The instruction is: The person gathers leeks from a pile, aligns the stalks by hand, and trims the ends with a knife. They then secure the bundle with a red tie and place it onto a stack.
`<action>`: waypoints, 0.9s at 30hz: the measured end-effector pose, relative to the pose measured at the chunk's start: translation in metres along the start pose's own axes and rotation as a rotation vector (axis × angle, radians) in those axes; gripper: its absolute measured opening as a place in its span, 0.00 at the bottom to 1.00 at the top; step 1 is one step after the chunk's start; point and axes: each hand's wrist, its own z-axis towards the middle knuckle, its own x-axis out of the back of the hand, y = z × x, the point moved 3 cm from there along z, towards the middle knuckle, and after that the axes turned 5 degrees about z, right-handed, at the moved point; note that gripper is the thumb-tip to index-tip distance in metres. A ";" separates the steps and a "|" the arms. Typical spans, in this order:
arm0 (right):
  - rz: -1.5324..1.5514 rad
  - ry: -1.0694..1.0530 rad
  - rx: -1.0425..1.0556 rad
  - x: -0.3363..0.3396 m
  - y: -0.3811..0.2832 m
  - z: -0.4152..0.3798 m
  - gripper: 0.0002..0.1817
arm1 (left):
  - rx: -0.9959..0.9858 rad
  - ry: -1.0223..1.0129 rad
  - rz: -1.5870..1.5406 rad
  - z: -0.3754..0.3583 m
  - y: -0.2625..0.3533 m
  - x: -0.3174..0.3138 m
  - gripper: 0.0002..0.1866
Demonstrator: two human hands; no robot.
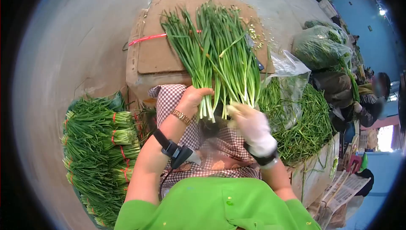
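Long garlic chives [228, 44] lie across a brown board, leaves pointing away from me and pale stalk ends toward me. My left hand [198, 99], bare, is closed around the lower stalks of the left-hand bunch. My right hand [253, 128] wears a pale glove and is blurred by motion. Its fingertips are at the white ends of the right-hand stalks; whether they grip any is not visible. A red tie [148, 38] runs out from under the leaves on the left. Partly covered by the chives at right is a knife with a dark handle [259, 64].
The board [158, 57] rests on a low stand. Red-tied chive bundles [101, 154] are piled at left. Loose chives [304, 124] and a clear plastic sheet [289, 67] lie at right. Beyond are a bagged heap of greens [321, 46] and another person [338, 90]. Checked cloth [169, 103] covers my lap.
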 end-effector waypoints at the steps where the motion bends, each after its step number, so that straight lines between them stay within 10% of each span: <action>1: -0.207 0.047 0.108 -0.016 -0.005 0.018 0.20 | 0.075 -0.010 -0.050 0.001 -0.002 0.002 0.05; 7: -0.347 0.202 0.248 -0.032 0.010 0.053 0.14 | 0.124 -0.057 -0.132 -0.006 0.004 0.005 0.10; 17: 0.203 -0.129 -0.086 -0.035 0.007 0.051 0.15 | 0.154 -0.110 -0.325 -0.005 -0.018 -0.016 0.08; 27: -0.318 0.499 0.595 -0.031 -0.002 0.020 0.07 | 0.102 0.070 -0.337 -0.001 -0.020 -0.022 0.07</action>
